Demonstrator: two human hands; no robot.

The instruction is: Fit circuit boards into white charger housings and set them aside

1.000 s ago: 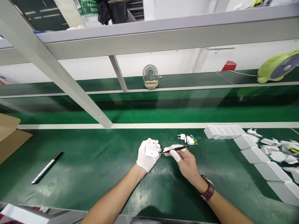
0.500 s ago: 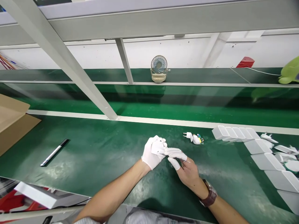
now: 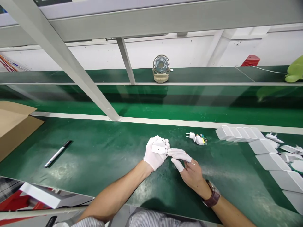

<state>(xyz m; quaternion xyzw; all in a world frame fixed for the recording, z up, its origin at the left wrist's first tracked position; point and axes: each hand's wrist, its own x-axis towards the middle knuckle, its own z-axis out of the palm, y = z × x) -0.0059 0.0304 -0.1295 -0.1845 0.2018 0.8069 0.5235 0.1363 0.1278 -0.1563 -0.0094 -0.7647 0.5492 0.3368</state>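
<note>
My left hand (image 3: 153,154), in a white glove, is closed around a small white charger housing (image 3: 159,148) with a dark slot in its near face. Close on its right, my right hand (image 3: 187,164) wears white finger covers and pinches thin metal tweezers (image 3: 166,154). Their tip is at the lower right edge of the housing; whether it touches is too small to tell. Most of the tweezers is hidden by the fingers. Beyond my right hand lies a white plug with an exposed circuit board (image 3: 200,139) on the green bench.
White housings (image 3: 265,146) stand in rows at the right, with white plug parts (image 3: 292,149) behind them. A marker pen (image 3: 58,154) lies at left, near a cardboard box (image 3: 16,126). A slanted metal post (image 3: 94,94) and a small fan (image 3: 161,67) are farther back.
The white housing has turned in my left hand, and its slotted face now shows more fully toward me. My right hand has barely moved. The view has shifted slightly.
</note>
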